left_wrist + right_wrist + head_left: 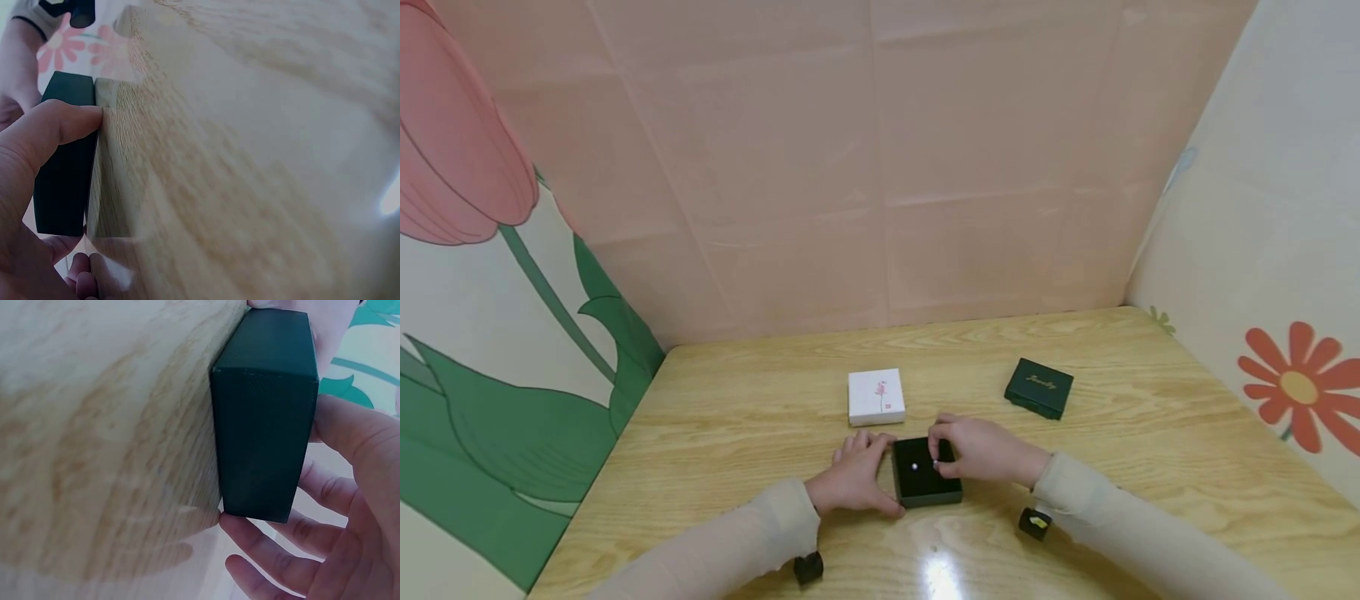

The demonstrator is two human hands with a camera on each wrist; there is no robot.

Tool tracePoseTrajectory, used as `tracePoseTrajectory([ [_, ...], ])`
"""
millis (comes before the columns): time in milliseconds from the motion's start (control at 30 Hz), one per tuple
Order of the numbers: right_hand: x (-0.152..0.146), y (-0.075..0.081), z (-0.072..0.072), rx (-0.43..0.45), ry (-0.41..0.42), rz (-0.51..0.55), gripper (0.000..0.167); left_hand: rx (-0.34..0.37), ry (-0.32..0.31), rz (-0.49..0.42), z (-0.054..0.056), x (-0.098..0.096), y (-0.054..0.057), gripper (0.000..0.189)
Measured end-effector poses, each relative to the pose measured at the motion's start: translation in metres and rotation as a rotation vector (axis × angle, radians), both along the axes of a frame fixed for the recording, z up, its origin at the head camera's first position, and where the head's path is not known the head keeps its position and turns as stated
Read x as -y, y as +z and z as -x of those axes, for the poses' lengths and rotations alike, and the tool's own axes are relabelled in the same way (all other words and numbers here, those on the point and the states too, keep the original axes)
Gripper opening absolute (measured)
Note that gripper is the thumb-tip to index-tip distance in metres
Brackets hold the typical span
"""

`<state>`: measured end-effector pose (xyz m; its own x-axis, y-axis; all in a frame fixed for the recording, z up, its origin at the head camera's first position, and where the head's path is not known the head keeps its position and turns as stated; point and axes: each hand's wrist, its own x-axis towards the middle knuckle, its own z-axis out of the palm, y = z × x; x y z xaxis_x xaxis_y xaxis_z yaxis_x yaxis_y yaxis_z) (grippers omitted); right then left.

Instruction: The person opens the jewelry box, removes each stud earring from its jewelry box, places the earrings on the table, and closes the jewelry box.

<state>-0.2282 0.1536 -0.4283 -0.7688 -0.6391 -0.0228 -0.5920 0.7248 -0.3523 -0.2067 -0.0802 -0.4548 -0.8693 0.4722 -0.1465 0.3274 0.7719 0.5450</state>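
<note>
An open dark green jewelry box (931, 500) with a black pad inside stands on the table. My left hand (856, 479) holds its left side, the thumb at the near corner and a finger at the far one. In the left wrist view the thumb (69, 122) presses the box's side wall (65, 181). A small shiny stud earring (914, 467) sits on the pad. Over the pad's right half, my right hand (981, 448) pinches a second stud earring (936, 463) between thumb and forefinger. In the right wrist view the box (265, 437) hides those fingertips.
Behind the box lies a white square box (876, 396) with a pink flower print. A dark green lid (1039, 388) with gold lettering rests farther back to the right. The wooden table (737, 417) meets a pink backdrop (880, 208) at the rear.
</note>
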Motion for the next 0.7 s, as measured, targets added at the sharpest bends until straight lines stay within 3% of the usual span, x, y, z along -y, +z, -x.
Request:
tracePoseTrajectory([
  [400,-0.021,0.012,0.004,0.060,0.010,0.196,0.011,-0.001,0.004,-0.009,0.000,0.001,-0.002,0.096],
  [700,-0.055,0.027,0.014,0.078,-0.106,0.235,0.008,0.014,0.003,-0.024,-0.001,0.002,0.001,0.097],
])
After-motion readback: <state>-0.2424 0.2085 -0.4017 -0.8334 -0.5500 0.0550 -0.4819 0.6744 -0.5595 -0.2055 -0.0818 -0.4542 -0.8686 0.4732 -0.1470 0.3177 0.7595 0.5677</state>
